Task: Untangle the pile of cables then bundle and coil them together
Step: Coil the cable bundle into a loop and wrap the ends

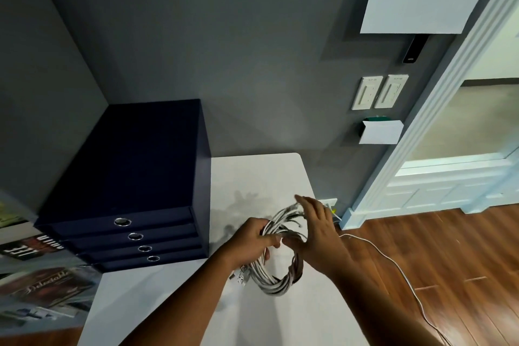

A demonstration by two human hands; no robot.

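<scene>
Both hands work low in the head view: the left hand (252, 236) grips the left side of the coil of cables (271, 284), fingers curled round its strands, while the right hand (317, 230) lies with straight, relaxed fingers against the coil's right and far side. Wound into a white-grey ring, the coil sits over the white table (252, 174), right of the dark blue drawer unit (134, 177). One thin white cable (393, 261) trails across the wooden floor.

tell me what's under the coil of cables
The white table; the left hand grips the coil over it. The right hand covers the coil's right side and the table beneath.
</scene>
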